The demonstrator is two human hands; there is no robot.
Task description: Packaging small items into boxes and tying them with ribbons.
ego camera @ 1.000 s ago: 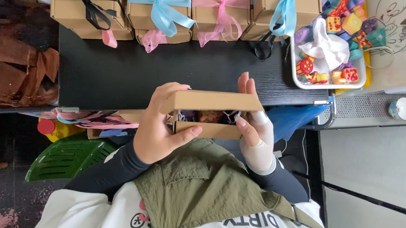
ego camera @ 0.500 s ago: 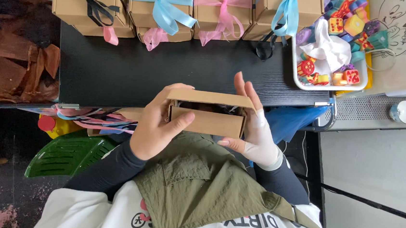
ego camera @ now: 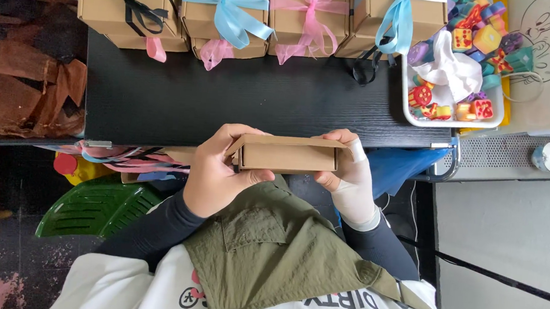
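Both hands grip a flat brown cardboard box point(ego camera: 288, 154) just before the black bench point(ego camera: 227, 98): left hand point(ego camera: 216, 173) fingers wrapped around one end, right hand point(ego camera: 350, 177) the other.

Black sleeves, olive apron over white top, bandaged right grip point(ego camera: 351, 180)

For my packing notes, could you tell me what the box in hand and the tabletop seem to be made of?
Box: apparently plain brown cardboard, matte, with folded flap edges. Tabletop: black, probably wood or wood-look laminate, judging by its fine grain lines.
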